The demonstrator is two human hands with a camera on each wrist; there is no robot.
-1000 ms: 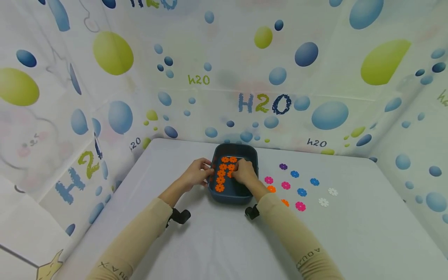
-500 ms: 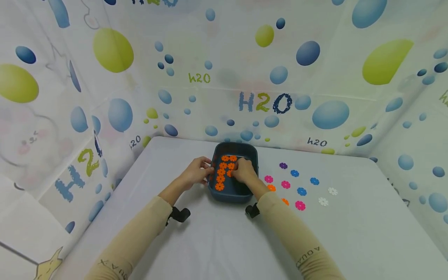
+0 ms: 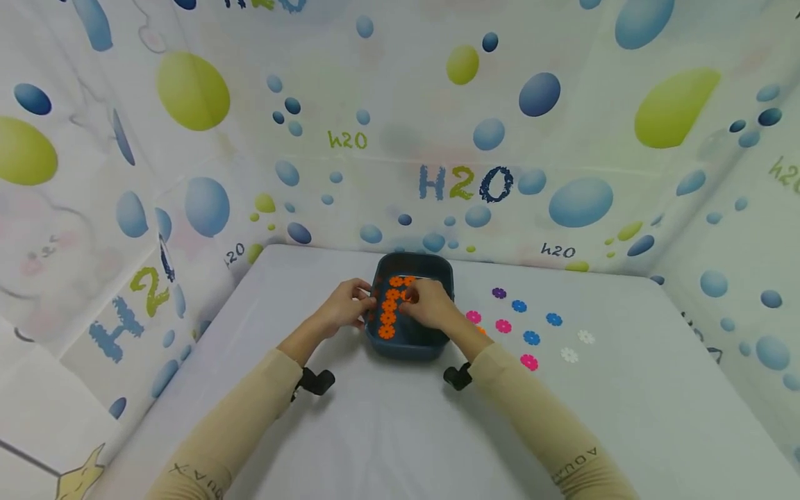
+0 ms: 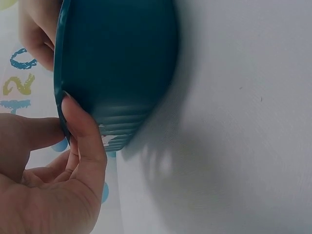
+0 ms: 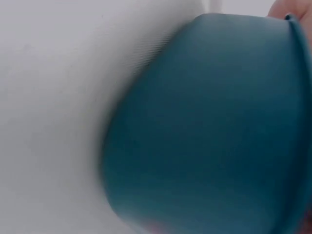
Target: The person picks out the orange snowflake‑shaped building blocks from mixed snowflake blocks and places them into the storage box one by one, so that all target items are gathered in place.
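A dark blue-green plastic tub [image 3: 409, 351] stands on the white table, with orange flower-shaped pieces [image 3: 388, 318] laid in rows on its floor. My left hand [image 3: 344, 304] pinches the tub's left rim between thumb and fingers, plainly seen in the left wrist view. Over the tub's inside, my right hand [image 3: 430, 304] is bent with its fingertips close to the orange pieces. Whether a piece is between those fingertips is hidden. In the right wrist view the tub's outer wall [image 5: 204, 122] fills most of the picture, and a bit of hand shows at its rim.
Right of the tub lie loose flower pieces: pink [image 3: 503, 326], blue [image 3: 531, 337], purple [image 3: 498, 293] and white [image 3: 569, 355]. An orange one [image 3: 481, 331] is partly covered by the right forearm. A patterned sheet [image 3: 400, 149] hangs behind the table.
My right hand has lifted slightly and now hides more of the right-hand orange pieces. The right forearm has shifted over an orange piece on the table. My left hand stays on the rim.
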